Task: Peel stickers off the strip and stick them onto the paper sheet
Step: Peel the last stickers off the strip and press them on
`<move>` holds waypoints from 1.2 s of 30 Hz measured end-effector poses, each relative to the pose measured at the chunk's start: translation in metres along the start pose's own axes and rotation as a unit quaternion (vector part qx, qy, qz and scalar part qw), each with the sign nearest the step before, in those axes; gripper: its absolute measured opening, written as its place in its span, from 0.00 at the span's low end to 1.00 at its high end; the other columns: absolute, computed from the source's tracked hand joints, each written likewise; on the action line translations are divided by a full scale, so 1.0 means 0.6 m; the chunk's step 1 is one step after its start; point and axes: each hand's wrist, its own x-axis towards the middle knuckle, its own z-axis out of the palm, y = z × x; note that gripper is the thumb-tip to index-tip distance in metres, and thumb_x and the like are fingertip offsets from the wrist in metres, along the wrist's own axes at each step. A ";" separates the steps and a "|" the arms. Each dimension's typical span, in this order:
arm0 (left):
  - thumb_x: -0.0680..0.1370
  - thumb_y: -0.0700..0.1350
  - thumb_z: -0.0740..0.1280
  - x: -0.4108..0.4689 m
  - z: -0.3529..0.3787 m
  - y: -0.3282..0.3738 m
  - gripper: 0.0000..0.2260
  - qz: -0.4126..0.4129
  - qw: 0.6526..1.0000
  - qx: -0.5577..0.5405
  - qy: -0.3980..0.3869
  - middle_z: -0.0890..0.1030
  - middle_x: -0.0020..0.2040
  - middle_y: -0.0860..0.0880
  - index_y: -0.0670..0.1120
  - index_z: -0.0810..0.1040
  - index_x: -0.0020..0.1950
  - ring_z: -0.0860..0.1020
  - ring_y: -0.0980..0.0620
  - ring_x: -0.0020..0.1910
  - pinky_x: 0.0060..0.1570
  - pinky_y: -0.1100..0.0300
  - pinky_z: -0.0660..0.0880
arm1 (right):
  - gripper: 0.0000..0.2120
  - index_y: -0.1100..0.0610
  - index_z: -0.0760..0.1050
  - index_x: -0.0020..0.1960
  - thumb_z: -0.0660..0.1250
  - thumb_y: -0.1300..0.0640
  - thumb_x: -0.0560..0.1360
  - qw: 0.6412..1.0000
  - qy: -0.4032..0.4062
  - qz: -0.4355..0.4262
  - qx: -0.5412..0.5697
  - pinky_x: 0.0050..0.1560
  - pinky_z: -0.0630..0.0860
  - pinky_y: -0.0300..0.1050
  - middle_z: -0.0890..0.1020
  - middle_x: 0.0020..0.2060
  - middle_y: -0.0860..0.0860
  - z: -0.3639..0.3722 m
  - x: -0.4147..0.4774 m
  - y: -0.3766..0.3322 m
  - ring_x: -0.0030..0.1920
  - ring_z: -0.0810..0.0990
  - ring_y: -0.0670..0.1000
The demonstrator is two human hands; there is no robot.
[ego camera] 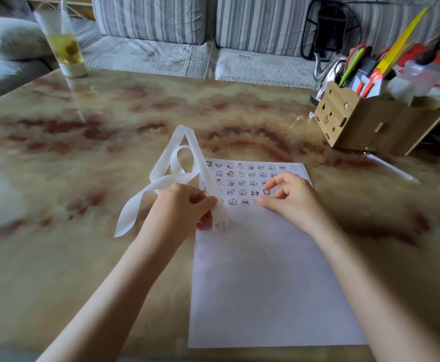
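Pinching strip (128,218), left grip (179,205) clamped, right grip (292,197) apart, pressing paper sheet (265,283)

At the paper sheet's (265,270) left edge the left hand (182,207) pinches the looping white strip (177,163) (one sticker (220,225) shows on it) — the right hand (289,197), over the sheet's far half, presses its thumb onto the rows of stickers (250,176).
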 end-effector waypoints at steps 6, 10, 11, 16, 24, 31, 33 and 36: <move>0.76 0.43 0.67 0.000 0.000 0.000 0.10 -0.005 1.000 -0.008 -0.002 0.85 0.33 0.47 0.40 0.83 0.39 0.84 0.52 0.32 0.46 0.54 0.81 | 0.09 0.52 0.75 0.43 0.74 0.52 0.70 1.000 0.004 -0.003 0.016 0.43 0.70 0.44 0.77 0.28 0.46 0.001 -0.001 -0.001 0.32 0.73 0.43; 0.76 0.43 0.67 0.000 0.000 0.000 0.09 -0.009 1.000 -0.011 -0.001 0.84 0.33 0.48 0.41 0.83 0.39 0.83 0.53 0.31 0.44 0.59 0.81 | 0.12 0.50 0.74 0.42 0.76 0.49 0.68 1.000 0.003 -0.001 -0.014 0.39 0.68 0.43 0.76 0.29 0.46 0.004 -0.003 -0.002 0.33 0.74 0.42; 0.77 0.43 0.67 0.000 0.000 0.000 0.09 -0.009 1.000 -0.011 -0.002 0.84 0.33 0.48 0.41 0.83 0.39 0.83 0.54 0.31 0.42 0.61 0.80 | 0.11 0.51 0.74 0.43 0.75 0.50 0.68 1.000 -0.002 -0.002 -0.014 0.39 0.68 0.43 0.76 0.29 0.46 0.003 -0.003 -0.001 0.33 0.74 0.42; 0.77 0.44 0.67 0.000 0.000 -0.001 0.10 -0.007 1.000 -0.008 -0.002 0.85 0.34 0.49 0.40 0.83 0.41 0.83 0.54 0.31 0.41 0.63 0.79 | 0.07 0.50 0.74 0.42 0.72 0.54 0.72 1.000 -0.001 -0.009 -0.011 0.41 0.69 0.45 0.76 0.25 0.43 0.002 0.003 0.006 0.30 0.72 0.41; 0.77 0.44 0.67 0.001 0.000 -0.001 0.10 -0.003 1.000 0.000 0.000 0.84 0.33 0.49 0.41 0.83 0.40 0.82 0.56 0.30 0.38 0.65 0.78 | 0.06 0.51 0.74 0.42 0.71 0.58 0.72 1.000 -0.013 -0.009 0.004 0.40 0.68 0.43 0.75 0.25 0.46 -0.001 0.002 0.006 0.28 0.71 0.40; 0.77 0.44 0.67 0.001 0.001 0.000 0.10 -0.004 1.000 -0.003 -0.002 0.85 0.34 0.48 0.40 0.83 0.41 0.83 0.55 0.31 0.45 0.55 0.81 | 0.16 0.51 0.73 0.44 0.74 0.42 0.67 0.999 0.016 0.013 -0.049 0.37 0.67 0.42 0.75 0.32 0.45 0.006 -0.008 -0.008 0.33 0.73 0.44; 0.77 0.44 0.67 0.001 0.002 0.001 0.10 -0.005 1.000 -0.002 0.000 0.85 0.33 0.48 0.40 0.83 0.40 0.83 0.54 0.31 0.45 0.55 0.81 | 0.16 0.51 0.73 0.46 0.74 0.43 0.68 0.995 0.019 0.011 -0.098 0.37 0.67 0.43 0.74 0.33 0.45 0.010 -0.013 -0.013 0.37 0.74 0.44; 0.77 0.43 0.66 0.000 0.001 0.001 0.10 -0.005 1.000 -0.004 -0.002 0.85 0.33 0.48 0.40 0.83 0.40 0.83 0.53 0.32 0.46 0.55 0.81 | 0.09 0.51 0.73 0.44 0.72 0.49 0.71 0.998 0.025 0.003 -0.054 0.40 0.69 0.44 0.76 0.30 0.46 0.007 -0.008 -0.007 0.36 0.74 0.45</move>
